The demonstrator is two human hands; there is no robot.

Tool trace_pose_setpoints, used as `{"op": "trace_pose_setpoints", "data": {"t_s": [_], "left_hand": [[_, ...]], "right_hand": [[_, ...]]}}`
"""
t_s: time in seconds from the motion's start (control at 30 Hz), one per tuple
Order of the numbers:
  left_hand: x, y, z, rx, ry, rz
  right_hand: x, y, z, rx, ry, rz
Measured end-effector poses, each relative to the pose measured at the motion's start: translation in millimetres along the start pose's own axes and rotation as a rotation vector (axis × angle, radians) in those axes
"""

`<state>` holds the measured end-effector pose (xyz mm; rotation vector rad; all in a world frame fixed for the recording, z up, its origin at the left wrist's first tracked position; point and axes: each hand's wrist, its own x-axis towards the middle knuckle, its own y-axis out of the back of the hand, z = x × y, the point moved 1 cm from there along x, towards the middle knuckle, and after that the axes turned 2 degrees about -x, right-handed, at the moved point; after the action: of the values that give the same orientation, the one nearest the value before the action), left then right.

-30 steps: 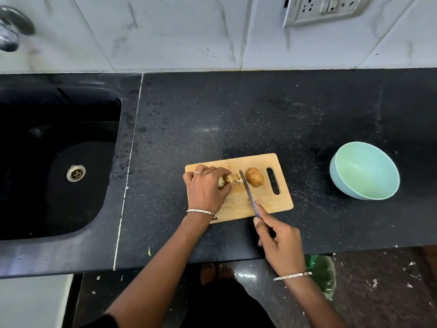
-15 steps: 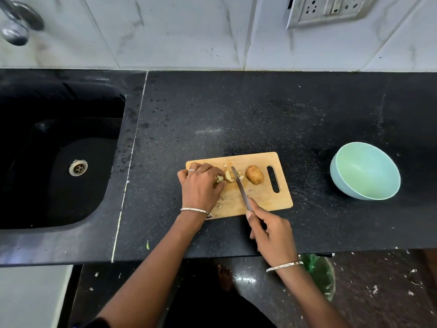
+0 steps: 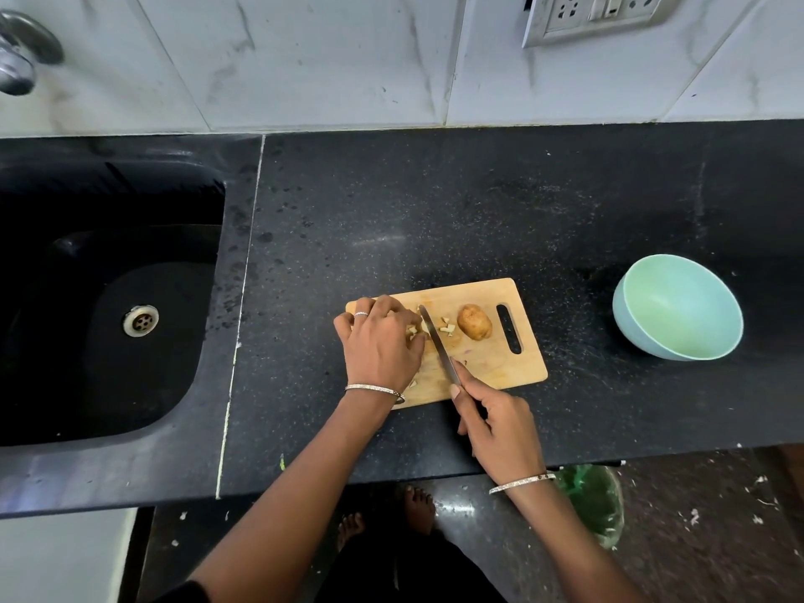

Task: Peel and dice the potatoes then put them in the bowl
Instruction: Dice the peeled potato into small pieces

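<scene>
Right grip [image 3: 500, 422] closes around the knife [image 3: 437, 343] handle; left grip [image 3: 383, 346], fingers curled, presses potato pieces [image 3: 413, 332] beside the blade.

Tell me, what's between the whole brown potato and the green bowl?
In the head view: the wooden cutting board's handle slot, then bare black countertop, between whole brown potato and green bowl.

We are in a home kitchen. We see a black speckled stone countertop [image 3: 435, 211] with a dark sink [image 3: 100, 306] set into it, its metal drain [image 3: 140, 320] in the basin and a chrome tap [image 3: 21, 54] above. White marble-look wall tiles [image 3: 304, 58] carry a switch-and-socket plate [image 3: 600, 15]. A wooden cutting board [image 3: 491, 372], a knife [image 3: 437, 341], a potato [image 3: 474, 322] and a pale green bowl [image 3: 678, 306] lie on the counter. Bare feet [image 3: 420, 509] stand on a dark floor [image 3: 696, 537] strewn with scraps.
</scene>
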<state>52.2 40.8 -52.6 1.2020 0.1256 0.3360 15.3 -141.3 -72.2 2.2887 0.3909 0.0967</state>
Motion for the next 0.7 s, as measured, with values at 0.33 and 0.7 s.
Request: {"op": "trace_pose_setpoints", "data": {"t_s": [0.33, 0.7], "left_hand": [[1.5, -1.5, 0.8, -0.019, 0.055, -0.014], [2.0, -2.0, 1.9, -0.039, 0.084, -0.026]], "right_hand": [[-0.7, -1.6, -3.3, -0.142, 0.024, 0.006], [2.0, 0.0, -4.9, -0.137, 0.036, 0.004]]}}
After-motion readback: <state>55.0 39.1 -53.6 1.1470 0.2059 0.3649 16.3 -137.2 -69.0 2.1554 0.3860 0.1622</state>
